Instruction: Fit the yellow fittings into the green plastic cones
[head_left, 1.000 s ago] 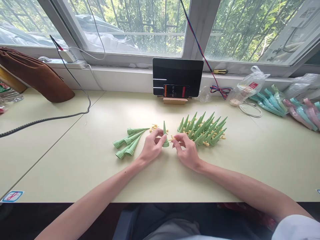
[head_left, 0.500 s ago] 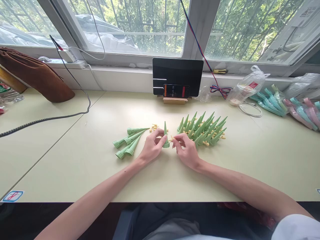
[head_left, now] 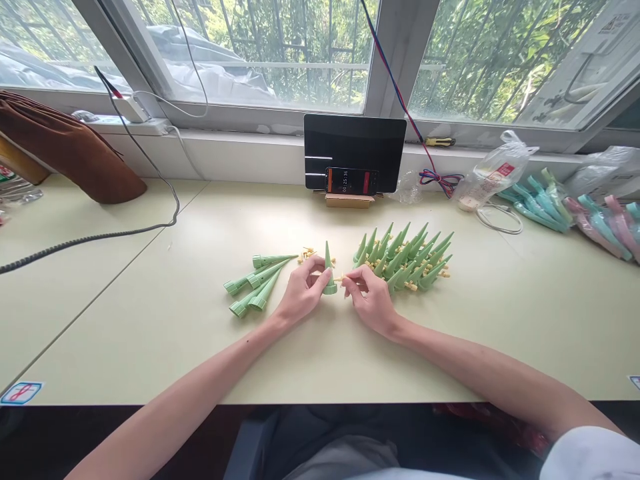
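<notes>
My left hand [head_left: 303, 291] is closed around a green plastic cone spike [head_left: 328, 273], which stands upright with its point up and its wide ribbed base down. Close on its right, my right hand [head_left: 369, 293] pinches a small yellow peg [head_left: 339, 279] whose end meets the side of the cone; whether it sits in a hole I cannot tell. Several bare green cones [head_left: 255, 283] lie on their sides left of my left hand. Beyond that hand is a small heap of yellow pegs [head_left: 307, 254]. Right of my right hand, many upright green cones with yellow pegs [head_left: 407, 257] stand packed together.
A dark tablet [head_left: 355, 143] leans at the back, with a phone [head_left: 351, 181] showing a timer in front. A brown bag [head_left: 75, 150] and black cable [head_left: 135, 231] lie left. Plastic bags [head_left: 495, 173] and wrapped teal and pink items [head_left: 605, 223] lie at the back right.
My right hand has brought the yellow peg slightly closer to the cone's side. My left hand keeps its hold on the cone; the whole view has shifted slightly.
</notes>
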The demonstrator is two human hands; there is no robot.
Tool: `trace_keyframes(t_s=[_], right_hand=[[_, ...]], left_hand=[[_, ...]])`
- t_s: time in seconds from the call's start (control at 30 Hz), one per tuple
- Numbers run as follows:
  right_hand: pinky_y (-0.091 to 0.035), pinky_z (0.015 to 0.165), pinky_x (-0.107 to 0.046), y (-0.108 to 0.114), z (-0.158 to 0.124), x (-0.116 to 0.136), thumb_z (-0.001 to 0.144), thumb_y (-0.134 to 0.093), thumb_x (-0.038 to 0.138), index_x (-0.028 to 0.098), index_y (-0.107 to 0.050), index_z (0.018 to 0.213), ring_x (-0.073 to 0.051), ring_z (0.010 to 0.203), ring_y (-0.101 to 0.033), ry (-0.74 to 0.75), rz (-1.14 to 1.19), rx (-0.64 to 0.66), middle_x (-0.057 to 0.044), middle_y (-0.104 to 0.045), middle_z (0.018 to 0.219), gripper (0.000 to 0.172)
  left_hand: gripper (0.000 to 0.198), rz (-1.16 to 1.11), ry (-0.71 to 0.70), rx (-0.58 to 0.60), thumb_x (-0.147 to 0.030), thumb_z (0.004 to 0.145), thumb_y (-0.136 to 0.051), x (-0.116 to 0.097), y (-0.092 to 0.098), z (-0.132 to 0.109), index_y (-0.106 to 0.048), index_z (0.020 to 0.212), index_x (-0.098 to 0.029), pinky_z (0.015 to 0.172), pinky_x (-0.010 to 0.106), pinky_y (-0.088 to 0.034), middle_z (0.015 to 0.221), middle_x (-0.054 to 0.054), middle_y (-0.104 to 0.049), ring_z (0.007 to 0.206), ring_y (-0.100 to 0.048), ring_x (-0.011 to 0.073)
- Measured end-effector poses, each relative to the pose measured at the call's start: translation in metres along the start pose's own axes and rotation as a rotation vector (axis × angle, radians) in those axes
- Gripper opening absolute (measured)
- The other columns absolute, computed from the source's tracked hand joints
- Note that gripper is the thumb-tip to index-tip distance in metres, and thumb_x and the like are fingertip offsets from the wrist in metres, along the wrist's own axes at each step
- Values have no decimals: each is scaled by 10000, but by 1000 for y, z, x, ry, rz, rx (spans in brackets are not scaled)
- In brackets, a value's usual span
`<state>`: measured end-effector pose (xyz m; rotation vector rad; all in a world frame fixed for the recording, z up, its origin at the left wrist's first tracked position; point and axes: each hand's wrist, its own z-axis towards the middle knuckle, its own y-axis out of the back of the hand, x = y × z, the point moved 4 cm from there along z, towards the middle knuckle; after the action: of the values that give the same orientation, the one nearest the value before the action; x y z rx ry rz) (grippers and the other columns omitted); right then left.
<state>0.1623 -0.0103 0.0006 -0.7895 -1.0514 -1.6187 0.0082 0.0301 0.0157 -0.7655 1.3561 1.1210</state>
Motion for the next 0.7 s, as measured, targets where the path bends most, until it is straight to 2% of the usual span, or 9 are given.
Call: trace_keyframes(t_s=[0.37, 0.53, 0.7], right_hand=[[-510, 571, -265, -1, 1, -1, 970, -523, 343, 200, -525, 872, -132, 588, -597, -45, -12, 47, -6, -604, 720, 174], [-496, 542, -258, 0, 2, 7, 962, -520, 353, 187, -563, 948, -143, 635, -612, -35, -91, 29, -40, -634, 815, 172], [-505, 562, -268, -1, 4, 6, 970, -498, 357, 168, -606, 1069, -162, 695, -643, -40, -159, 32, -87, -683, 949, 239]], left_hand=[[246, 3, -13, 5, -397, 901, -594, 0, 1, 1, -561, 967, -163, 374, 158, -373, 843, 9, -573, 502, -454, 37], [226, 8, -26, -2, -388, 910, -579, -2, -2, 0, -564, 958, -167, 411, 154, -429, 854, 11, -570, 563, -504, 58], [240, 15, -37, -25, -403, 908, -578, -2, -2, 0, -572, 971, -171, 485, 180, -509, 888, 19, -585, 642, -561, 89]])
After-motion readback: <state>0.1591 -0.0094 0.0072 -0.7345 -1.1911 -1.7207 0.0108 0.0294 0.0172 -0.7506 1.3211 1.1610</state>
